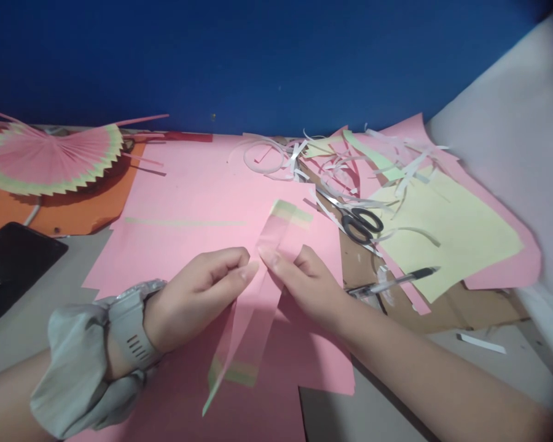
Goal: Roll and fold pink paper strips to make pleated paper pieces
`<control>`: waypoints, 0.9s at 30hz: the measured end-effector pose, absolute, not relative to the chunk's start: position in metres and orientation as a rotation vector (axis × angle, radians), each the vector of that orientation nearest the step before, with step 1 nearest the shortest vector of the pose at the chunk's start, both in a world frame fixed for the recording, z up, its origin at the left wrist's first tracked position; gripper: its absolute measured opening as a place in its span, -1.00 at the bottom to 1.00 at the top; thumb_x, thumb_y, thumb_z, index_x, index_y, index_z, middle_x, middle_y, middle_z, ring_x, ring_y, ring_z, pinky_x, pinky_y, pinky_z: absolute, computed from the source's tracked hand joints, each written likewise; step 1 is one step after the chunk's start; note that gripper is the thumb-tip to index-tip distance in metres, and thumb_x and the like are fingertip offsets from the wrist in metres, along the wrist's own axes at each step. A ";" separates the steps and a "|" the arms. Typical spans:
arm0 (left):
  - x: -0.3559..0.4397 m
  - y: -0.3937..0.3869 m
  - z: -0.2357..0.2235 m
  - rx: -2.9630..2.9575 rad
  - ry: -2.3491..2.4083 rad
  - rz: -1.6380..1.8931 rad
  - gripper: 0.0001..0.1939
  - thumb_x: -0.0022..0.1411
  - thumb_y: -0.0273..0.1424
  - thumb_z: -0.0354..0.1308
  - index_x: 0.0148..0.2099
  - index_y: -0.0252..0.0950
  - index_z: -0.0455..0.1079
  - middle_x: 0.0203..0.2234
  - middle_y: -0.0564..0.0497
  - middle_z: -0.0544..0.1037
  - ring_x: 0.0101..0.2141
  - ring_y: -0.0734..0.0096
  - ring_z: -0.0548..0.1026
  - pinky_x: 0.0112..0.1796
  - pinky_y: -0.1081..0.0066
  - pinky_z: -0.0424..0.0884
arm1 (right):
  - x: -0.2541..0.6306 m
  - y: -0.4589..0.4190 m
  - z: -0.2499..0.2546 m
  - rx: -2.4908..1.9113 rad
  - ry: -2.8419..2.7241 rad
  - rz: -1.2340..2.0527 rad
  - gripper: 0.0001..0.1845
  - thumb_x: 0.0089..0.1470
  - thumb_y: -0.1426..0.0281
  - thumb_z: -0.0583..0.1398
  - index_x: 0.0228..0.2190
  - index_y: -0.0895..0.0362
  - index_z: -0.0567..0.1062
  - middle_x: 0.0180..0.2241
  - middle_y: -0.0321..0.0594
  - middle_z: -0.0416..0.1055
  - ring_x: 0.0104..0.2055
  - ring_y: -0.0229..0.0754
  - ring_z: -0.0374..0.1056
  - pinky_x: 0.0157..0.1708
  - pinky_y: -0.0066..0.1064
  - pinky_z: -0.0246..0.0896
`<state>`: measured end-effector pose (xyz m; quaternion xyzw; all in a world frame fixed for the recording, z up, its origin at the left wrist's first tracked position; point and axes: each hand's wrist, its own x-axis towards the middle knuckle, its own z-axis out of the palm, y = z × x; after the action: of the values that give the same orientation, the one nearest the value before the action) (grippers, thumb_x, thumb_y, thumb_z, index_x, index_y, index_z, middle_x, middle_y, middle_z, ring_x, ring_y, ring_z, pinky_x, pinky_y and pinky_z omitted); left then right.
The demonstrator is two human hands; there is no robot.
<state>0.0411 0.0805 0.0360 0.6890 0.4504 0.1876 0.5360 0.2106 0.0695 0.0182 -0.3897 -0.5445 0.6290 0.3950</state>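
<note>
A folded pink paper strip with green and yellow bands at both ends is held between my two hands. My left hand pinches its left edge near the middle, fingers curled. On the other side, the thumb and fingers of my right hand press on the strip near its middle. Its upper end lies over the pink sheets; the lower end fans apart into layers towards me. A thin pale green paper strip lies flat on the pink sheets to the upper left.
Black-handled scissors and a pen lie right of my hands, among white paper scraps and a yellow sheet. At left are a pleated paper fan, orange paper and a black device. A blue wall stands behind.
</note>
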 end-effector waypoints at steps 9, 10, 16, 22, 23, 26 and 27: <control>0.040 0.082 0.033 1.740 0.978 0.357 -0.61 0.30 -0.19 -0.17 -0.53 -0.24 -0.08 -0.62 0.19 0.00 -0.57 0.55 0.00 -0.55 0.49 0.02 | 0.209 0.071 0.017 -1.047 -1.159 1.568 -0.71 0.16 0.29 0.09 -0.53 0.15 0.41 -0.53 -0.36 0.21 -0.43 -0.35 0.17 -0.36 -0.50 0.15; 0.040 0.082 0.033 1.744 0.978 0.356 -0.61 0.30 -0.19 -0.17 -0.53 -0.24 -0.08 -0.62 0.19 0.00 -0.57 0.55 0.00 -0.55 0.49 0.02 | 0.209 0.071 0.017 -1.047 -1.161 1.562 -0.71 0.16 0.29 0.09 -0.53 0.15 0.42 -0.53 -0.36 0.22 -0.43 -0.34 0.18 -0.36 -0.50 0.16; 0.041 0.084 0.034 1.764 0.960 0.347 -0.60 0.31 -0.22 -0.17 -0.54 -0.25 -0.12 -0.63 0.19 -0.02 -0.58 0.55 -0.01 -0.55 0.49 0.00 | 0.209 0.072 0.018 -0.994 -1.235 1.541 -0.74 0.18 0.30 0.07 -0.38 0.12 0.51 -0.48 -0.34 0.36 -0.37 -0.28 0.30 -0.24 -0.43 0.23; 0.043 0.083 0.035 1.746 1.003 0.332 -0.61 0.31 -0.22 -0.21 -0.54 -0.24 -0.14 -0.63 0.17 -0.03 -0.57 0.54 -0.02 -0.54 0.47 0.00 | 0.207 0.072 0.017 -1.026 -1.230 1.495 -0.70 0.18 0.26 0.05 -0.34 0.13 0.53 -0.44 -0.30 0.44 -0.32 -0.24 0.36 -0.22 -0.39 0.27; 0.044 0.083 0.035 1.743 1.012 0.324 -0.61 0.31 -0.22 -0.21 -0.54 -0.24 -0.14 -0.62 0.17 -0.03 -0.57 0.53 -0.02 -0.53 0.46 0.00 | 0.207 0.071 0.017 -1.023 -1.230 1.491 -0.70 0.18 0.27 0.05 -0.33 0.13 0.53 -0.42 -0.29 0.44 -0.30 -0.24 0.36 -0.21 -0.38 0.27; 0.045 0.082 0.036 1.733 1.032 0.300 -0.62 0.30 -0.21 -0.23 -0.54 -0.24 -0.14 -0.61 0.16 -0.03 -0.55 0.52 -0.01 -0.52 0.45 0.01 | 0.207 0.071 0.018 -1.015 -1.237 1.497 -0.72 0.18 0.28 0.06 -0.32 0.13 0.53 -0.38 -0.28 0.46 -0.28 -0.23 0.37 -0.21 -0.38 0.27; 0.045 0.082 0.037 1.727 1.036 0.296 -0.62 0.30 -0.21 -0.23 -0.53 -0.24 -0.14 -0.60 0.16 -0.03 -0.55 0.52 0.00 -0.51 0.45 0.01 | 0.207 0.071 0.018 -1.012 -1.243 1.510 -0.73 0.17 0.28 0.06 -0.31 0.12 0.53 -0.37 -0.27 0.46 -0.27 -0.22 0.37 -0.21 -0.38 0.27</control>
<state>0.0450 0.0822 0.0365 0.7221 0.4330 0.1237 0.5252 0.2069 0.0708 0.0185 -0.4099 -0.5032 0.6114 0.4527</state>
